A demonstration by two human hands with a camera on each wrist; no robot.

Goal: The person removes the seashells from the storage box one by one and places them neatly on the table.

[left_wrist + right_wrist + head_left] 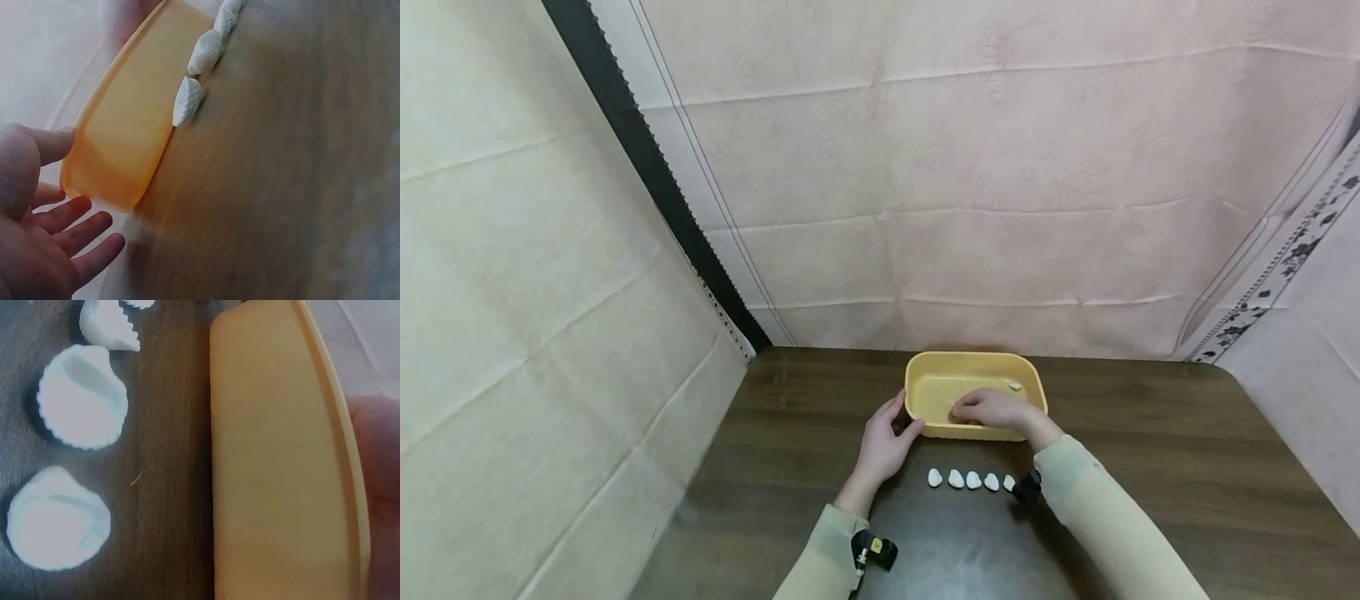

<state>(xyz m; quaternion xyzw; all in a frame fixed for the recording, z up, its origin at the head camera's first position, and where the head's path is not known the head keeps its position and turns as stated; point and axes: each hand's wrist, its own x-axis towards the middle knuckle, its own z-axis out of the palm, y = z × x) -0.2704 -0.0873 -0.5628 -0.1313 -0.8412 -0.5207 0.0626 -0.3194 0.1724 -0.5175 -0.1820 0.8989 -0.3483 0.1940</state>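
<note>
A yellow plastic basin (974,360) stands near the table's back edge, with one white seashell (1015,386) inside at its right. My left hand (882,446) touches the basin's near left corner from outside. In the left wrist view its thumb meets the rim and the other fingers (94,234) are spread by the end wall. My right hand (992,407) reaches over the near wall into the basin, fingertips down. Whatever lies under those fingertips is too small to make out; the right wrist view hides them behind the basin wall (281,450).
Several white ribbed seashells (973,480) lie in a row on the dark wooden table (760,483), in front of the basin. The rightmost is close to the right wrist's camera (1027,487). Pale cloth (970,167) hangs behind and at both sides.
</note>
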